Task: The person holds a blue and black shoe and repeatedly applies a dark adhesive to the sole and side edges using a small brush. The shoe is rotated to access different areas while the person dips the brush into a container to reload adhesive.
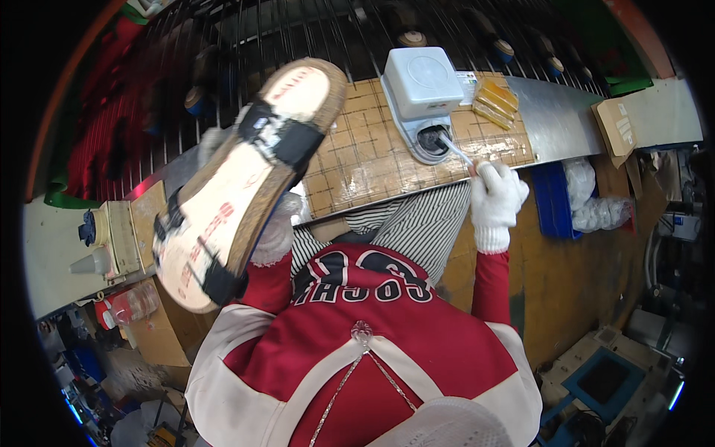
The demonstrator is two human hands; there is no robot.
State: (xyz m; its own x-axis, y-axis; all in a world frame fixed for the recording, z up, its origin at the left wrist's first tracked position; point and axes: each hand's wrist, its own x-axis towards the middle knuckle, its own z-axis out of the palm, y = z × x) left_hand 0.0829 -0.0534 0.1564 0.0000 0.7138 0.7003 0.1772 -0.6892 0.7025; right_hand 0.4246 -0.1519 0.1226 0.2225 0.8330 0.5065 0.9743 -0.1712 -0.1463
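Note:
A cork-soled sandal (pixel 257 160) with black straps and a pale footbed is raised at the left, tilted, its near end low. My left hand (pixel 277 229), in a white glove, is closed around it from behind; the sandal hides most of the fingers. In my gloved right hand (pixel 497 195) the thin pale handle of a brush (pixel 456 149) is pinched. The brush's other end dips into the dark opening of a grey-white pot (pixel 424 82) with a square top, so its tip is hidden.
Brown-taped board (pixel 350 160) covers the bench under the pot. A yellow block (pixel 495 103) lies right of the pot. Metal rods (pixel 298 26) with more shoes among them run along the far side. A blue bin (pixel 555 197) with plastic bags stands right; a cream box (pixel 119 235) sits left.

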